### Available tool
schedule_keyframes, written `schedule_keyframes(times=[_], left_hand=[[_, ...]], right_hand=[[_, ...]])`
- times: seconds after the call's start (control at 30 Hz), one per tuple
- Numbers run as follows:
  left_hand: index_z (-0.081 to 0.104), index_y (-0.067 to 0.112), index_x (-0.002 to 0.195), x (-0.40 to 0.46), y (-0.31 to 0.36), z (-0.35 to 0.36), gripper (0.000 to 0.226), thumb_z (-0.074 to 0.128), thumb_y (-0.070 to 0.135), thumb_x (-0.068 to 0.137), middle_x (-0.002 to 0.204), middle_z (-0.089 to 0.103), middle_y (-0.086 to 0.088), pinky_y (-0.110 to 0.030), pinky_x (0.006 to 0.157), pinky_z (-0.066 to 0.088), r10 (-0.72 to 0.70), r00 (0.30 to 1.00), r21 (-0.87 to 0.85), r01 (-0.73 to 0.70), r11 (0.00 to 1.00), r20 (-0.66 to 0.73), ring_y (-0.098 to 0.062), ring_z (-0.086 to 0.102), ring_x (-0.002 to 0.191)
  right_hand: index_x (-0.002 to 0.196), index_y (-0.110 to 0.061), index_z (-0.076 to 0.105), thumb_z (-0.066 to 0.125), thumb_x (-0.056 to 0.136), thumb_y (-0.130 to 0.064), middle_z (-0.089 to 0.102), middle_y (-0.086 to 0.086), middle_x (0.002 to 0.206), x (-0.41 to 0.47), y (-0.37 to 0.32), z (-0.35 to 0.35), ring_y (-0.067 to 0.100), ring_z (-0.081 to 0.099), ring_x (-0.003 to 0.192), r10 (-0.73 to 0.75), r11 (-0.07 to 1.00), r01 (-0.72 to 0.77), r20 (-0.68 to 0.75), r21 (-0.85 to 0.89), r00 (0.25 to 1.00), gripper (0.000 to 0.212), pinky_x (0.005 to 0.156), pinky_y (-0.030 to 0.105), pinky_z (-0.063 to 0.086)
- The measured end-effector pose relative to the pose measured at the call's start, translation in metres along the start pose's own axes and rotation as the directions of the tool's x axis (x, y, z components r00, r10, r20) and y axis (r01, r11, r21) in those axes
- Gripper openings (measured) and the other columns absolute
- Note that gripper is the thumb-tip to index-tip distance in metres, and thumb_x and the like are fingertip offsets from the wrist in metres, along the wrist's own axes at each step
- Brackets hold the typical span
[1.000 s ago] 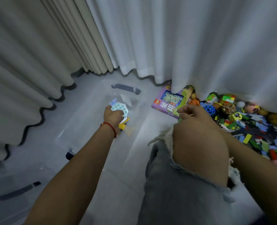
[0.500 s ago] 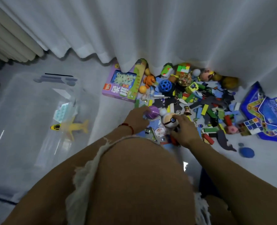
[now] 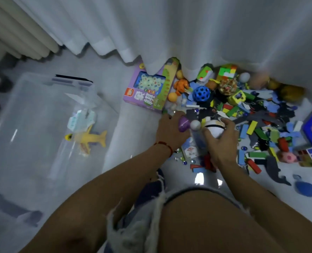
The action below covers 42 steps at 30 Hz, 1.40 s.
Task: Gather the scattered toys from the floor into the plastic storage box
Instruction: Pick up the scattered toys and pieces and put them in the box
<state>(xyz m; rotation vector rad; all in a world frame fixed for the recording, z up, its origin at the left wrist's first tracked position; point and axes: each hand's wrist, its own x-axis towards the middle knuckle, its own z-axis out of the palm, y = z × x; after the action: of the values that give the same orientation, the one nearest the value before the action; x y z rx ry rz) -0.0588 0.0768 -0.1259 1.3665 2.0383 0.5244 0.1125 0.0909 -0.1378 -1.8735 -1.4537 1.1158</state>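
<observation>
The storage box [image 3: 42,99] stands at the left, with a toy plane [image 3: 86,138] inside. The toy pile [image 3: 243,110] lies at the right, near the curtain [image 3: 188,33] behind it.

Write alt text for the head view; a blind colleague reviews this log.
Both hands reach into a toy pile on the floor by a white curtain: the left hand holds a purple egg, the right hand a white ball. At left, the clear box holds a yellow plane.
</observation>
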Motion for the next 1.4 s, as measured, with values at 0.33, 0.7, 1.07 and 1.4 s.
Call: schedule_keyframes(times=[0.33, 0.7, 1.07, 1.4], left_hand=[[0.055, 0.018, 0.122, -0.114, -0.035, -0.245, 0.043, 0.073, 0.013, 0.084, 0.103, 0.055, -0.003, -0.034, 0.076, 0.060, -0.615, 0.649, -0.831, -0.050, 0.554, -0.449, -0.024, 0.064, 0.089], [0.061, 0.008, 0.098, -0.143, -0.045, -0.300, 0.017, 0.055, 0.001, 0.084, 0.085, 0.050, -0.010, -0.032, 0.068, 0.059, -0.640, 0.726, -0.862, 0.133, 0.490, -0.252, -0.027, 0.050, 0.075], [0.064, 0.010, 0.114, -0.067, 0.186, -0.211, 0.030, 0.060, 0.027, 0.090, 0.108, 0.065, -0.014, -0.039, 0.077, 0.053, -0.053, 0.917, -0.063, 0.084, 0.994, 0.396, -0.022, 0.058, 0.082], [0.066, 0.009, 0.101, -0.041, 0.194, -0.001, 0.017, 0.055, 0.020, 0.094, 0.097, 0.057, -0.010, -0.034, 0.064, 0.050, -0.042, 0.882, -0.202, 0.153, 0.967, 0.469, -0.024, 0.053, 0.080]], right_hand=[[0.121, -0.004, 0.055, 0.060, 0.098, -0.029, 0.063, 0.023, 0.115, -0.084, -0.246, 0.087, 0.037, 0.070, 0.099, -0.245, 0.738, -0.381, 0.748, 0.557, 0.617, 0.035, 0.087, 0.047, 0.059], [0.114, -0.005, 0.066, 0.063, 0.094, -0.025, 0.065, 0.012, 0.115, -0.096, -0.239, 0.038, 0.028, 0.068, 0.100, -0.149, 0.971, -0.053, 0.760, 0.235, 0.633, 0.028, 0.080, 0.043, 0.062], [0.073, 0.002, 0.056, 0.054, 0.087, -0.028, 0.057, 0.024, 0.077, -0.018, -0.053, -0.142, 0.031, 0.054, 0.070, 0.180, 0.978, -0.149, 0.241, -0.143, 0.954, 0.033, 0.058, 0.036, 0.045], [0.141, -0.019, 0.040, 0.070, 0.085, -0.038, 0.037, 0.018, 0.145, 0.006, 0.117, -0.202, 0.040, 0.040, 0.131, 0.327, 0.829, -0.414, -0.275, -0.376, 0.904, 0.066, 0.101, 0.053, 0.041]])
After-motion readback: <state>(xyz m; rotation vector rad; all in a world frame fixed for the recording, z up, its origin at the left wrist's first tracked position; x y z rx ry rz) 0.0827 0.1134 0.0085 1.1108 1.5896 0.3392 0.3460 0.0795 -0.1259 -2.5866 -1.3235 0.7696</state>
